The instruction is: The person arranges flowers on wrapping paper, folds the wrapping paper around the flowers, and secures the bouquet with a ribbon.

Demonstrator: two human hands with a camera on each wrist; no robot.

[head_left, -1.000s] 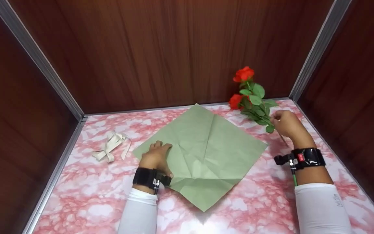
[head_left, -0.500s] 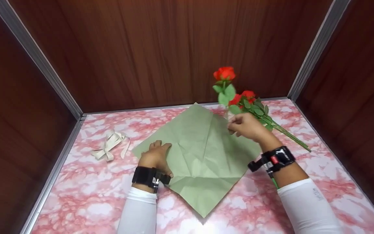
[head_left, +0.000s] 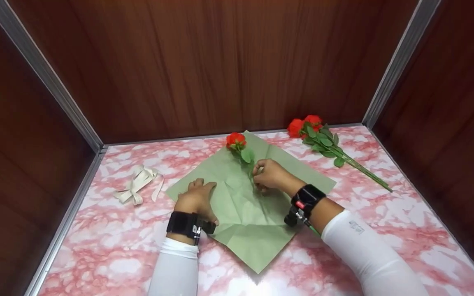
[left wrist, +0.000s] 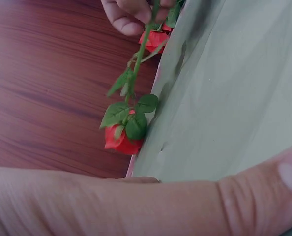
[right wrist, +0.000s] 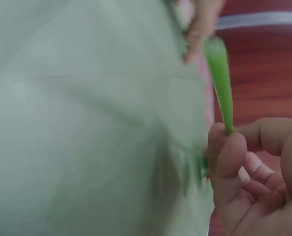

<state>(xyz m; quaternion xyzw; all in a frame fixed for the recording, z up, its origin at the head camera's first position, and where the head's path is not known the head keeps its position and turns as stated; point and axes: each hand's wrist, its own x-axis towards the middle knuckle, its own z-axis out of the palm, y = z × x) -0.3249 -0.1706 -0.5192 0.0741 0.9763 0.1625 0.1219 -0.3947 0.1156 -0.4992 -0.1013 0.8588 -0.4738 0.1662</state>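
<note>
My right hand [head_left: 273, 176] pinches a single red rose [head_left: 235, 141] by its green stem, over the sage-green wrapping paper [head_left: 243, 207]. The bloom points towards the back corner of the sheet. In the right wrist view the stem [right wrist: 220, 81] sticks out from between thumb and fingers. From the left wrist view, the rose head [left wrist: 125, 135] and its leaves hang near the paper's edge. My left hand [head_left: 196, 200] rests on the left part of the sheet with its fingers spread. The creased paper lies flat as a diamond.
Several more red roses [head_left: 321, 139] lie at the back right, stems pointing to the front right. A cream ribbon [head_left: 138, 185] lies loosely bunched at the left. Dark wooden panels [head_left: 220, 65] wall in the pink-marbled table [head_left: 113, 263] at the back and sides.
My right hand has taken one rose from the group at the right and carried it left and down over the paper. The left hand has stayed in place.
</note>
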